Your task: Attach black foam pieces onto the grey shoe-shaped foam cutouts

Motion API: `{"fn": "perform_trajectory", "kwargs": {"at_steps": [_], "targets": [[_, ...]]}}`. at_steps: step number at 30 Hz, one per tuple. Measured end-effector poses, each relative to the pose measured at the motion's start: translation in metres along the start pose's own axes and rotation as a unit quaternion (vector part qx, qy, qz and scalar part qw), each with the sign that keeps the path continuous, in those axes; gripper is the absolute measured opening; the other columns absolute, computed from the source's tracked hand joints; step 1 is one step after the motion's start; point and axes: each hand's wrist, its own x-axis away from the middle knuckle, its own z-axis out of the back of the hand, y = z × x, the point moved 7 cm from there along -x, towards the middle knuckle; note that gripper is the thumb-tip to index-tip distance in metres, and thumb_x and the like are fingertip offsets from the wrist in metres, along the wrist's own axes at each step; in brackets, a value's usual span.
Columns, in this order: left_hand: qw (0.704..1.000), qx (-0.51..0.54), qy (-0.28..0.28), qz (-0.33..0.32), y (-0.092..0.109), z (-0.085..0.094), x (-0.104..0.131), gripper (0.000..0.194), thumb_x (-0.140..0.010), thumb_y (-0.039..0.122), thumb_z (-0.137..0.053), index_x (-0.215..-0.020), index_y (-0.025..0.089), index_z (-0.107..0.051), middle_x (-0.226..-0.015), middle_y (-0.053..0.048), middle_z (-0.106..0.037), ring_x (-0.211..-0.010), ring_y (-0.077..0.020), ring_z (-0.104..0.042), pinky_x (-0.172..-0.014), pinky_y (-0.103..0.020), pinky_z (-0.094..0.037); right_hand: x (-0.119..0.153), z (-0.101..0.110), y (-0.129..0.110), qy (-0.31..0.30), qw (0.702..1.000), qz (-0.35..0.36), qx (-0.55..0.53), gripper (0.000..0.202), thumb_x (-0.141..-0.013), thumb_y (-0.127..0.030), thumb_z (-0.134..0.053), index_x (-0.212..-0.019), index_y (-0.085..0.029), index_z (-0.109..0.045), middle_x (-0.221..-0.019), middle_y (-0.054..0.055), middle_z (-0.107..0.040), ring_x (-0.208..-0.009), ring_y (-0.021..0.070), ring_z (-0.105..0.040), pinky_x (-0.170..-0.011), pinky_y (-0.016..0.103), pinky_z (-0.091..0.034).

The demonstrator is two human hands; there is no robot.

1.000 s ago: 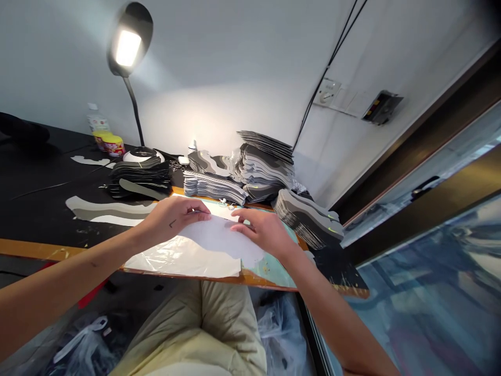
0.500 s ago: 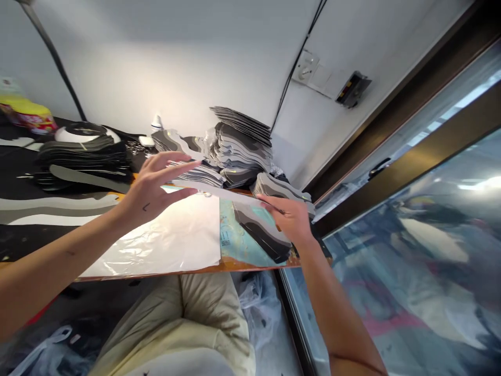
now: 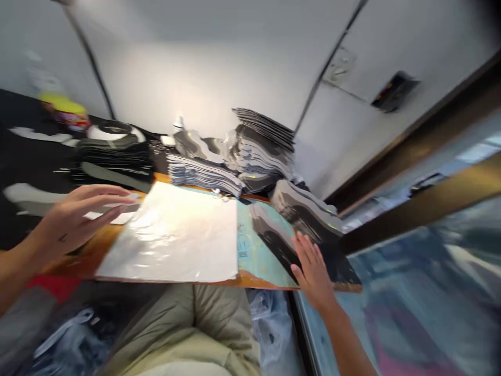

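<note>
My left hand (image 3: 86,214) is over the pale wavy strips (image 3: 29,194) at the left of the table. Its fingers are stretched out and the thumb is apart from them; the fingertips are close to the strips' right ends, and whether they touch is not clear. My right hand (image 3: 313,269) is open, fingers extended, at the right side of a small stack of grey and black curved pieces (image 3: 270,224). Nothing shows in its grasp. Between the hands lies a white sheet in shiny plastic (image 3: 183,235).
Behind the sheet stand a stack of white-edged pieces (image 3: 203,175) and a taller pile of grey pieces (image 3: 262,151). Another grey stack (image 3: 307,206) is at the right, beside the glass (image 3: 422,292). Dark pieces (image 3: 113,159) and a yellow-labelled container (image 3: 68,110) are at the left.
The thin white strip held between both hands is no longer seen between them. My left hand has moved left and down, my right hand down. The view has shifted left.
</note>
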Motion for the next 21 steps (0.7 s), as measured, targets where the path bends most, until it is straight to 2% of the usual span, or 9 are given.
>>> {"fn": "perform_trajectory", "kwargs": {"at_steps": [2, 4, 6, 8, 10, 14, 16, 18, 21], "targets": [[0.998, -0.061, -0.020, 0.017, -0.031, 0.018, 0.010, 0.024, -0.103, 0.032, -0.055, -0.115, 0.020, -0.072, -0.125, -0.005, -0.068, -0.115, -0.0193, -0.063, -0.105, -0.035, -0.047, -0.011, -0.009, -0.009, -0.003, 0.999, 0.034, 0.021, 0.085, -0.117, -0.063, -0.003, -0.154, -0.011, -0.059, -0.150, 0.002, -0.023, -0.155, 0.0066, -0.013, -0.143, 0.024, 0.008], [0.990, -0.102, -0.088, 0.040, -0.063, 0.028, 0.022, 0.041, -0.105, 0.044, -0.050, -0.122, 0.015, -0.073, -0.138, -0.013, -0.063, -0.125, -0.0251, -0.059, -0.110, -0.039, -0.044, -0.017, -0.016, -0.019, 0.000, 0.996, 0.071, 0.045, 0.086, -0.117, -0.065, -0.002, -0.150, -0.013, -0.063, -0.149, 0.000, -0.024, -0.154, 0.0061, -0.013, -0.141, 0.023, 0.013], [0.976, -0.102, -0.180, 0.064, -0.089, 0.029, 0.034, 0.053, -0.103, 0.054, -0.050, -0.130, 0.013, -0.071, -0.151, -0.016, -0.053, -0.135, -0.0294, -0.052, -0.114, -0.042, -0.040, -0.019, -0.016, -0.026, 0.009, 0.992, 0.104, 0.072, 0.086, -0.117, -0.063, -0.001, -0.146, -0.013, -0.066, -0.149, -0.001, -0.024, -0.154, 0.0057, -0.013, -0.139, 0.021, 0.017], [0.959, -0.075, -0.258, 0.090, -0.105, 0.023, 0.044, 0.060, -0.102, 0.060, -0.051, -0.139, 0.015, -0.066, -0.158, -0.014, -0.047, -0.140, -0.0291, -0.049, -0.116, -0.041, -0.037, -0.021, -0.011, -0.029, 0.018, 0.986, 0.133, 0.096, 0.085, -0.119, -0.058, 0.000, -0.141, -0.012, -0.069, -0.149, -0.002, -0.025, -0.154, 0.0044, -0.012, -0.138, 0.016, 0.018], [0.947, -0.050, -0.297, 0.109, -0.111, 0.017, 0.048, 0.064, -0.102, 0.063, -0.048, -0.143, 0.016, -0.063, -0.156, -0.012, -0.049, -0.138, -0.0265, -0.052, -0.114, -0.037, -0.039, -0.027, -0.004, -0.029, 0.022, 0.982, 0.153, 0.105, 0.083, -0.120, -0.054, -0.001, -0.137, -0.012, -0.071, -0.148, -0.003, -0.025, -0.153, 0.0029, -0.013, -0.137, 0.011, 0.017], [0.948, -0.040, -0.296, 0.113, -0.109, 0.013, 0.036, 0.066, -0.100, 0.065, -0.050, -0.137, 0.013, -0.067, -0.144, -0.013, -0.060, -0.129, -0.0257, -0.057, -0.108, -0.032, -0.040, -0.049, 0.008, -0.028, 0.021, 0.986, 0.151, 0.064, 0.080, -0.121, -0.054, -0.004, -0.132, -0.014, -0.073, -0.147, -0.005, -0.028, -0.151, 0.0026, -0.019, -0.138, 0.011, 0.011], [0.946, -0.043, -0.294, 0.130, -0.108, 0.015, 0.029, 0.068, -0.093, 0.060, -0.062, -0.140, 0.011, -0.064, -0.132, -0.014, -0.065, -0.118, -0.0251, -0.060, -0.102, -0.030, -0.041, -0.064, 0.012, -0.031, 0.020, 0.989, 0.142, 0.034, 0.077, -0.121, -0.055, -0.006, -0.132, -0.015, -0.072, -0.146, -0.005, -0.029, -0.149, 0.0022, -0.023, -0.137, 0.011, 0.009], [0.937, -0.040, -0.299, 0.175, -0.110, 0.019, 0.025, 0.071, -0.085, 0.051, -0.074, -0.143, 0.010, -0.061, -0.123, -0.012, -0.066, -0.108, -0.0230, -0.060, -0.095, -0.026, -0.042, -0.078, 0.015, -0.040, 0.021, 0.989, 0.146, 0.005, 0.074, -0.121, -0.056, -0.008, -0.135, -0.017, -0.070, -0.146, -0.005, -0.030, -0.147, 0.0015, -0.026, -0.137, 0.010, 0.006], [0.923, -0.023, -0.310, 0.227, -0.109, 0.029, 0.025, 0.066, -0.083, 0.041, -0.077, -0.139, 0.012, -0.061, -0.123, -0.008, -0.064, -0.108, -0.0208, -0.057, -0.090, -0.021, -0.041, -0.099, 0.019, -0.057, 0.029, 0.985, 0.163, -0.039, 0.071, -0.121, -0.057, -0.012, -0.135, -0.017, -0.069, -0.146, -0.005, -0.030, -0.146, 0.0018, -0.027, -0.136, 0.009, 0.003]]}}
